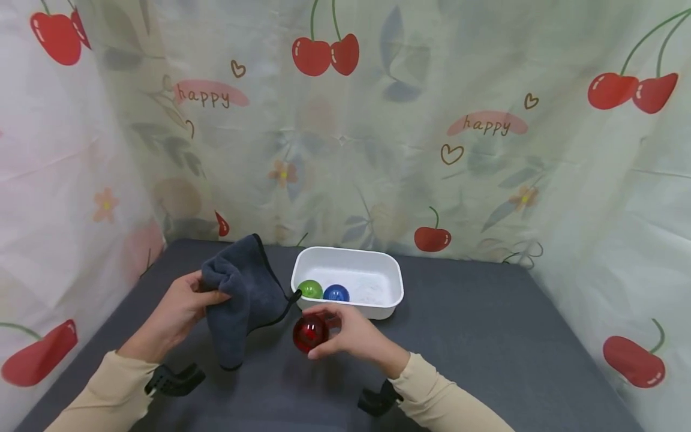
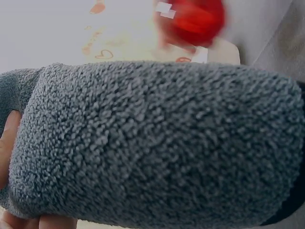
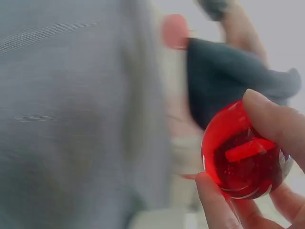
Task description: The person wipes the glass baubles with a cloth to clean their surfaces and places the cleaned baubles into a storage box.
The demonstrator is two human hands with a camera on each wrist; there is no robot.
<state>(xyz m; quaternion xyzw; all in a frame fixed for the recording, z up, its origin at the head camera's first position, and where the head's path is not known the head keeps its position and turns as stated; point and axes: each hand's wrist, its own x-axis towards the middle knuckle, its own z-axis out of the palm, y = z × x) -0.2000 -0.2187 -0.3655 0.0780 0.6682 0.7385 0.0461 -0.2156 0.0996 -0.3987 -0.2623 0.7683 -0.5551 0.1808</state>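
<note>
My left hand (image 1: pixel 183 306) pinches a dark grey-blue fleecy cloth (image 1: pixel 237 300) with black edging, which hangs in folds over the table. In the left wrist view the cloth (image 2: pixel 152 143) fills most of the picture, with a few fingers at its left edge. A clear red ball (image 1: pixel 311 333) is held between the thumb and fingers of my right hand (image 1: pixel 356 336), just in front of the white bin. The right wrist view shows this glossy red ball (image 3: pixel 240 155) up close, with the cloth (image 3: pixel 228 78) behind it. One corner of the cloth reaches close to the ball.
A white rectangular bin (image 1: pixel 378 305) stands at the back middle of the dark grey table (image 1: pixel 464 348). In it lie a green ball (image 1: pixel 310 288) and a blue ball (image 1: pixel 336 293), side by side near the front wall. Cherry-printed curtains (image 1: pixel 345 150) enclose the back and sides.
</note>
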